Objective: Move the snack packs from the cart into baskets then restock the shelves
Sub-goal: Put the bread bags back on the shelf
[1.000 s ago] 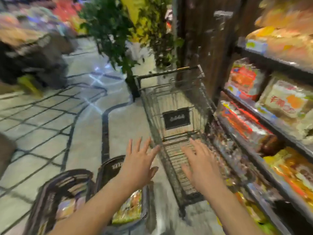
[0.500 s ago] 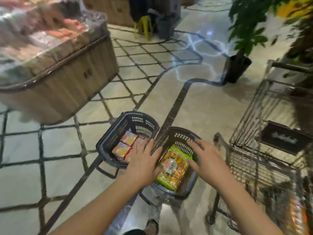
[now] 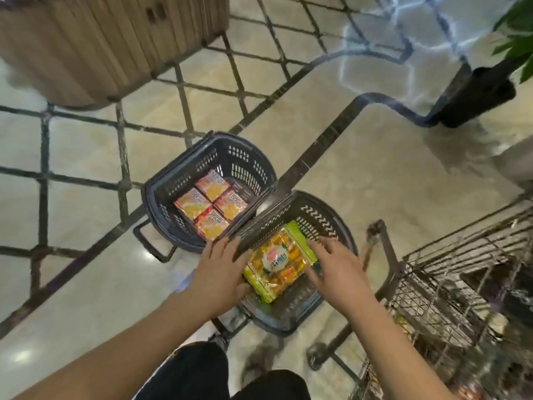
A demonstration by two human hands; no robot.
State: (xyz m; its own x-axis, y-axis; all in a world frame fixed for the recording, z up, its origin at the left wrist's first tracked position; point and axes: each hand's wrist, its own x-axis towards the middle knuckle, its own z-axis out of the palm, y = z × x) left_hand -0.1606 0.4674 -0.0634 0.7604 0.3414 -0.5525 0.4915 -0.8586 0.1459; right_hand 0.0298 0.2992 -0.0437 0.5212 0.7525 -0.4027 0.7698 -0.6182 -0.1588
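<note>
In the nearer basket [image 3: 317, 210] by your feet, the yellow-and-green snack pack [image 3: 277, 264] is lying flat and a little askew, and you are reaching down to it with both hands. Your left hand [image 3: 219, 272] is hanging over the basket's left rim, its fingers [image 3: 227, 246] straight and close together, just beside the pack's left edge. Your right hand [image 3: 339, 269] is spreading its fingers [image 3: 315, 246] loosely over the pack's right edge; whether they are touching the film cannot be told. Neither hand is gripping anything. The wrapper is shining like glossy film, so you are probably dealing with something light, crinkly and slippery, holding many small pieces that may crush. You are likely better off sliding your fingers under both long edges and lifting it level than pinching a corner or the end seam, which could let it sag or slip. In the farther basket [image 3: 213, 145], four red-and-orange packs [image 3: 212, 207] are sitting side by side in a neat block. The wire cart [image 3: 461, 284] is standing to your right, just beside the nearer basket.
</note>
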